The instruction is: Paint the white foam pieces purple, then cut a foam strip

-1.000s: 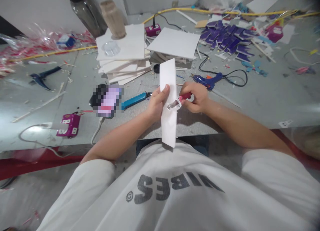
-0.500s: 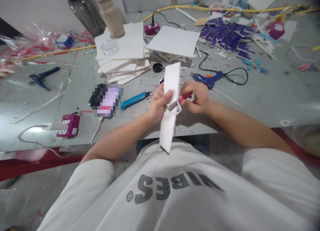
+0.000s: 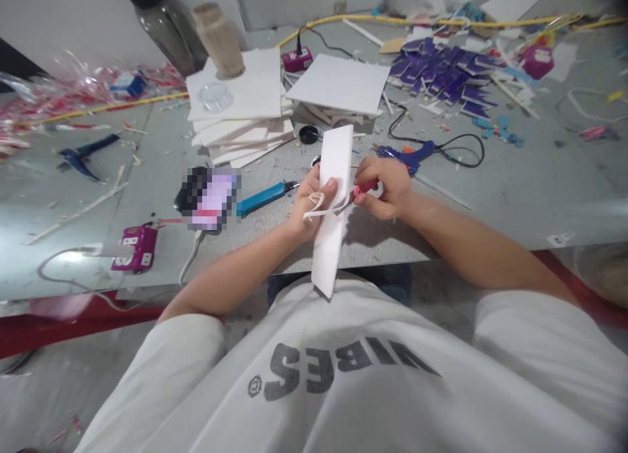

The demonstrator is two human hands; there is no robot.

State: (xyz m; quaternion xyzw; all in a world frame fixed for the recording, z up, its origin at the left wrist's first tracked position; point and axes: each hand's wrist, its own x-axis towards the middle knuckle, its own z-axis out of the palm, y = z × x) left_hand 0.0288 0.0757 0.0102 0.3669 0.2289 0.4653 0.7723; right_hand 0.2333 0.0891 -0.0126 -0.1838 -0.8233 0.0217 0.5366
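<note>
My left hand (image 3: 305, 208) is closed around a narrow white board (image 3: 336, 153), its thumb pressed on the face. The board stands tilted lengthwise in front of my shirt, its lower end near my belly. In my right hand (image 3: 391, 186) is a red-handled knife (image 3: 366, 187), gripped between thumb and curled fingers. Its blade lies at the board's right edge and is mostly hidden. A thin white curled shaving (image 3: 326, 211) lies across the board and over my left thumb's base.
Stacked white boards (image 3: 235, 129) carry a beige bottle (image 3: 218, 41). A blue utility knife (image 3: 265, 198) and a phone (image 3: 213, 198) lie left. At the right are a blue glue gun (image 3: 412, 155) with its cord and a heap of purple pieces (image 3: 441, 70).
The knife's blade has moved to the board's right edge. A white shaving that curled at the right edge now stretches left across the board. Both hands keep their holds.
</note>
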